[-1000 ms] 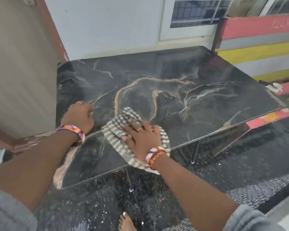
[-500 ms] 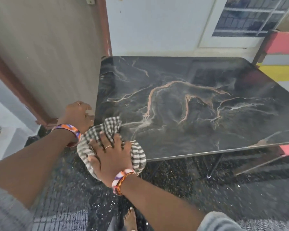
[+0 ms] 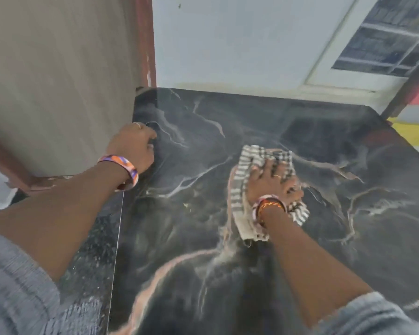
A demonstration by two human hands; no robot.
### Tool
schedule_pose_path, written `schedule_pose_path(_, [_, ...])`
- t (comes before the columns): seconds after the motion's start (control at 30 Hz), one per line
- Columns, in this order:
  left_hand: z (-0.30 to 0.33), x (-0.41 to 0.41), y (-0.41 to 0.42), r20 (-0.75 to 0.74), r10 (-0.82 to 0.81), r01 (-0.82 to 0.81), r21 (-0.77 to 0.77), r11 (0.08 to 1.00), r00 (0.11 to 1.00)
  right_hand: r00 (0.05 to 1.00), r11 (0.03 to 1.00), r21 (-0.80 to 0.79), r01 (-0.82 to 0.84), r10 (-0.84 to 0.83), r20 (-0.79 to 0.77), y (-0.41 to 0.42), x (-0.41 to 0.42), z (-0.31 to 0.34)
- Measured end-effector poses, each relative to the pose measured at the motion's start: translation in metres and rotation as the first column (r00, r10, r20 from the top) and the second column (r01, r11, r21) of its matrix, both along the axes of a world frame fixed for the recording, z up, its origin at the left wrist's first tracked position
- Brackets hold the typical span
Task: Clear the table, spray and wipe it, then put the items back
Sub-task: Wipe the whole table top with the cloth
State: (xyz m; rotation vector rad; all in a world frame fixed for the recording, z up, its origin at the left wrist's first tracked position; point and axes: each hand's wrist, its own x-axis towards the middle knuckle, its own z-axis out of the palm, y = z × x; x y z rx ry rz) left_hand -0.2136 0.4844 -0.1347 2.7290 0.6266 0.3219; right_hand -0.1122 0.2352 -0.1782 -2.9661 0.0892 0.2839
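The dark marble-patterned table (image 3: 324, 146) fills the lower right of the head view. A grey and white checked cloth (image 3: 240, 189) lies crumpled on its middle. My right hand (image 3: 271, 180) presses flat on the cloth, fingers spread over it and pointing away from me. My left hand (image 3: 133, 146) rests on the table's left edge near the far corner, fingers curled over the rim. Both wrists wear coloured bangles. Nothing else stands on the tabletop.
A beige wall panel with a red-brown frame (image 3: 145, 44) stands close against the table's left side. A white wall and a barred window (image 3: 392, 44) lie behind. Red and yellow striped boards (image 3: 416, 131) rise at the right. Dark speckled floor (image 3: 92, 257) shows at lower left.
My right hand has pushed the cloth from the table's near left corner to its middle. The view has moved closer over the table. My left hand stays on the left edge.
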Motion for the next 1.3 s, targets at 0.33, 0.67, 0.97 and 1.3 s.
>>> schedule_pose_path(0.33, [-0.009,0.081,0.091,-0.001,-0.043,0.043,0.022,0.999,0.999,0.997,0.997,-0.022,0.077,-0.077,0.013,0.104,0.149,0.004])
schedule_pose_path(0.67, [-0.016,0.056,0.121,-0.053,-0.027,0.030,0.047,0.998,0.998,0.769,0.772,-0.057,-0.633,0.635,0.071,0.254,0.104,0.003])
schedule_pose_path(0.97, [-0.026,-0.002,0.071,-0.132,0.001,-0.005,-0.033,0.999,0.991,0.415,0.419,-0.084,-0.904,0.908,0.065,0.221,0.000,0.005])
schedule_pose_path(1.3, [-0.029,-0.132,-0.057,-0.134,-0.055,0.048,-0.061,0.997,0.989,0.372,0.371,-0.082,-0.925,0.928,-0.003,0.087,-0.157,0.012])
